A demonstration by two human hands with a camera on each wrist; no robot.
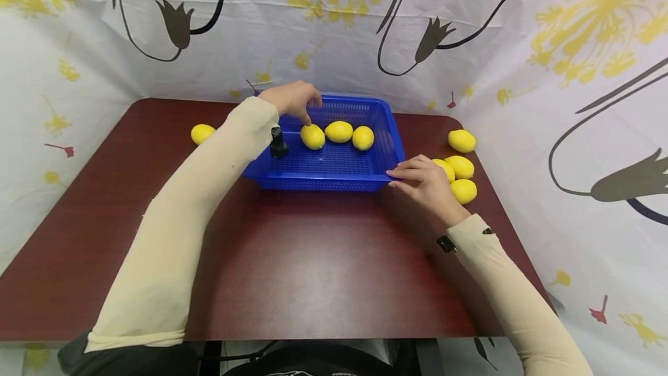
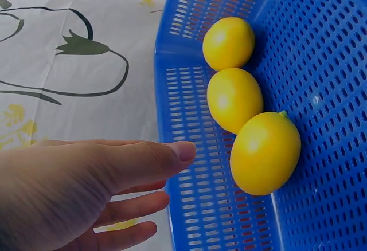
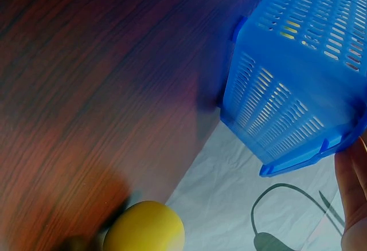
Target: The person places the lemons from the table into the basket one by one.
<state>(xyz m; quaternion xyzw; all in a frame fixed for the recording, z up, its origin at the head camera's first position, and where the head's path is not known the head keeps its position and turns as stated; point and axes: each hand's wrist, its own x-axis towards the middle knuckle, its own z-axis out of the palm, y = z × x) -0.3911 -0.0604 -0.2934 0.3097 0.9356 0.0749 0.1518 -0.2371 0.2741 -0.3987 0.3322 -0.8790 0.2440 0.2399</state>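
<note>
A blue perforated plastic basket (image 1: 323, 183) stands toward the back of the table. Three lemons lie in a row along its far side: a left lemon (image 1: 312, 137), a middle lemon (image 1: 339, 132) and a right lemon (image 1: 363, 138). Over the basket's back left part is my left hand (image 1: 291, 99), fingers loosely bent and holding nothing. Seen from the left wrist, its thumb (image 2: 182, 151) is apart from the nearest lemon (image 2: 265, 153). My right hand (image 1: 425, 185) pinches the basket's rim at the front right corner; the right wrist view shows only part of its fingers (image 3: 351, 176).
Several lemons (image 1: 461, 167) lie along the table's right edge, beside my right hand. One lemon (image 1: 202, 133) sits left of the basket, partly behind my left sleeve (image 1: 193, 202). A patterned cloth (image 1: 323, 33) hangs behind the brown table (image 1: 313, 271).
</note>
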